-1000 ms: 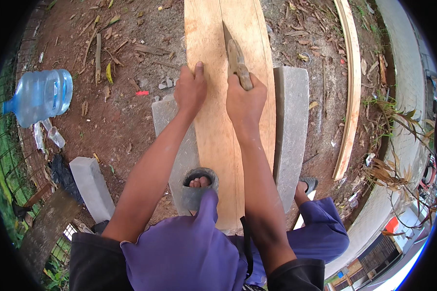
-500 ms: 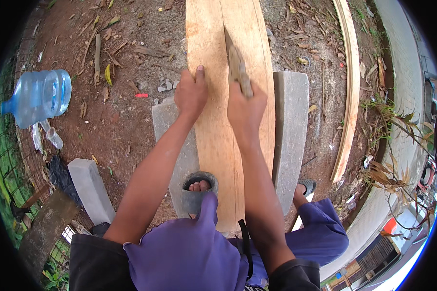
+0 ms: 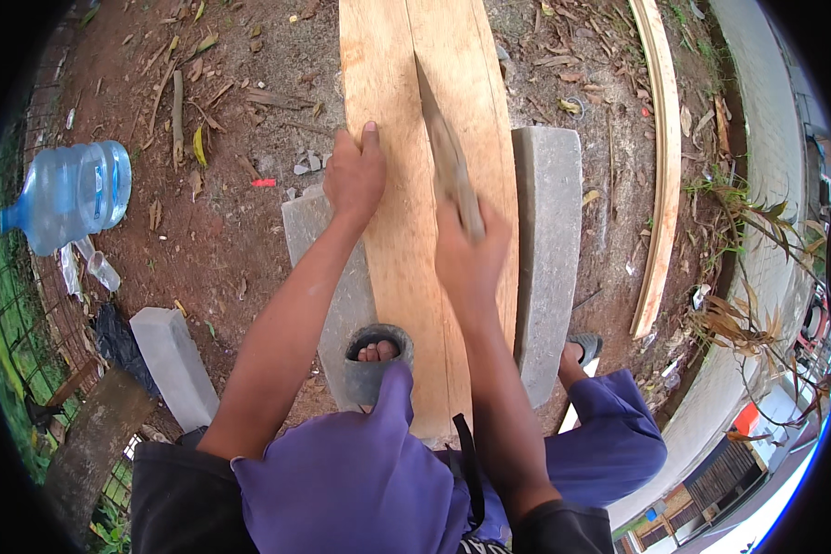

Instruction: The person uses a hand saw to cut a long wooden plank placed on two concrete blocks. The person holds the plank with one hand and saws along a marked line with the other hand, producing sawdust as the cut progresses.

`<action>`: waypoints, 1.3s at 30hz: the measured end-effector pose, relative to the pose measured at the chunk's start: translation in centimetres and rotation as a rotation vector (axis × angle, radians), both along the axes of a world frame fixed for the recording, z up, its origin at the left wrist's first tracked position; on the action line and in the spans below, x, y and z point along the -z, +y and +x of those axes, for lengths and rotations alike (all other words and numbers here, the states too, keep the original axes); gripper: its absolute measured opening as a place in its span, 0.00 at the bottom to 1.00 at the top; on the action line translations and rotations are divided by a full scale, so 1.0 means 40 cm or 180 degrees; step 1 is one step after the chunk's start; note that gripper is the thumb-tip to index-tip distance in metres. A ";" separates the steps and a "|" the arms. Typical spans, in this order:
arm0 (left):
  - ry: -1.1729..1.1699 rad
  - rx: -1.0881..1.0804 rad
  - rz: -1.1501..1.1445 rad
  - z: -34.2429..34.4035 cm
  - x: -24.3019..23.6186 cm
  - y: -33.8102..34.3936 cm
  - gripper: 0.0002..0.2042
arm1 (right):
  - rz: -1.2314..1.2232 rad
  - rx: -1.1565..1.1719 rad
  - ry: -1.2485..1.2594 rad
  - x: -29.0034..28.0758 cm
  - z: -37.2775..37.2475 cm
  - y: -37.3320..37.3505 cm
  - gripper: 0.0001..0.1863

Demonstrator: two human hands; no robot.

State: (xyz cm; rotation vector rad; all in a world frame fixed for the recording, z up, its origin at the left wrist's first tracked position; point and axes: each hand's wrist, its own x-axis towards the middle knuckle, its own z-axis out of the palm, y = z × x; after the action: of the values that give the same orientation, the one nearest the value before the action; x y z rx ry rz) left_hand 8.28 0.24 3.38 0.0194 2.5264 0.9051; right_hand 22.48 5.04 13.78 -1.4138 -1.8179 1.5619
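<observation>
A long pale wooden plank runs away from me down the middle, resting on grey concrete blocks. My left hand is closed round its left edge, thumb on top. In my right hand is the worn handle of a handsaw, gripped over the right half of the plank. The saw's narrow blade points away from me, its tip at a long line or cut running lengthwise in the wood. My sandalled left foot presses on the plank's near left part.
One concrete block flanks the plank on the right; another shows at its left. A blue water jug lies far left, above a loose grey block. A long wood strip lies right, before a low wall.
My right hand has drawn the saw back toward me, exposing more blade. My left hand keeps its hold on the plank edge. The whole view has shifted slightly.
</observation>
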 end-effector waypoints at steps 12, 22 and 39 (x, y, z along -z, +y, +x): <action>0.0005 -0.0106 0.0047 0.002 0.001 -0.025 0.24 | 0.0139 -0.0389 -0.0924 -0.301 0.410 -0.219 0.09; 0.0158 -0.0022 -0.0054 -0.014 0.005 -0.018 0.24 | -0.0213 0.0100 -0.0077 -0.073 0.096 -0.090 0.11; 0.0109 -0.0136 0.0055 -0.007 0.012 -0.028 0.25 | -0.0019 -0.0109 -0.0279 -0.113 0.161 -0.122 0.11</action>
State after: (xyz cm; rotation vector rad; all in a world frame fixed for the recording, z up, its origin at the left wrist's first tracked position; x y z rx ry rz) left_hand 8.01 -0.89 2.89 -0.0138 2.5596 0.9511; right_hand 28.90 0.15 18.28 -1.4832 -1.8984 1.5456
